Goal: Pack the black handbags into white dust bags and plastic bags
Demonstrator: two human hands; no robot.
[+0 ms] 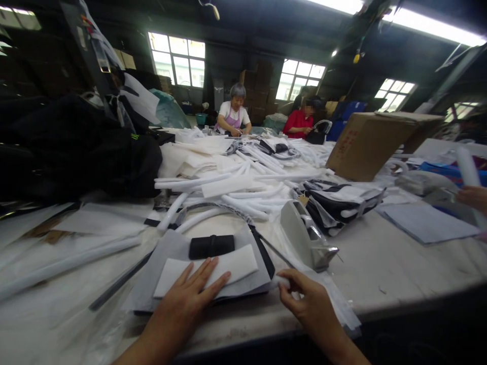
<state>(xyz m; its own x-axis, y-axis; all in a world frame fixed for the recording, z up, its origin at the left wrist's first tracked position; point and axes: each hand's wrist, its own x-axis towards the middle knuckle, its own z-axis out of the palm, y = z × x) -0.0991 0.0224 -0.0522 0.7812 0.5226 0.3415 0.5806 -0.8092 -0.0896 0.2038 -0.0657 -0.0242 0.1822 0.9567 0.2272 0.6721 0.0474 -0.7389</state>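
Observation:
My left hand [196,289] lies flat with fingers spread on a strip of white foam [239,263]. Under the strip is a sheet of white tissue paper [152,276], spread over a black bag [262,251] that lies on the table. A small black rolled piece with a band [212,247] rests on the paper just beyond my fingertips. The bag's handle, partly wrapped in white [203,217], arches away from me. At the bag's right edge, my right hand [304,294] pinches a small white wad [280,282], whose kind I cannot make out.
A grey tape dispenser [300,235] stands right of the bag. White foam tubes [262,195] are heaped behind it. More wrapped black bags [338,203], a cardboard box [365,144] and a dark pile [76,147] surround the area. Two people work opposite; another person's hand [472,197] shows at right.

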